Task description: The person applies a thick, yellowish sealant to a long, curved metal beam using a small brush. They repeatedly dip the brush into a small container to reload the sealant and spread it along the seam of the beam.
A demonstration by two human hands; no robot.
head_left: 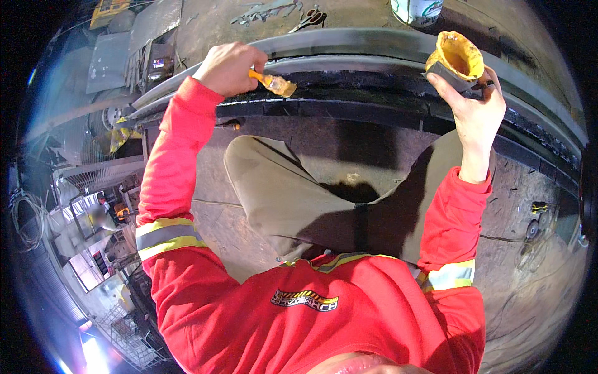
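My left hand [227, 68] is closed around the handle of a paintbrush [277, 85]. The brush has an orange handle, and its bristles are coated yellowish-brown and point right. Over on the right, my right hand [476, 112] grips a cup [460, 56] smeared with yellow, tilted so that its open mouth and brownish inside show. Both hands are over a long metal beam [349, 42] with grey edges and a black, glossy-looking middle. The brush tip appears above the black part; whether it touches is unclear.
Beyond the beam lie scissors [309, 20], grey scraps [265, 12] and a white bucket [417, 11]. An orange-tipped tool [234, 125] rests on the floor by my knee. Metal sheets [109, 62] and racks crowd the left, where another person [99, 218] is visible. A cable [218, 203] crosses the floor.
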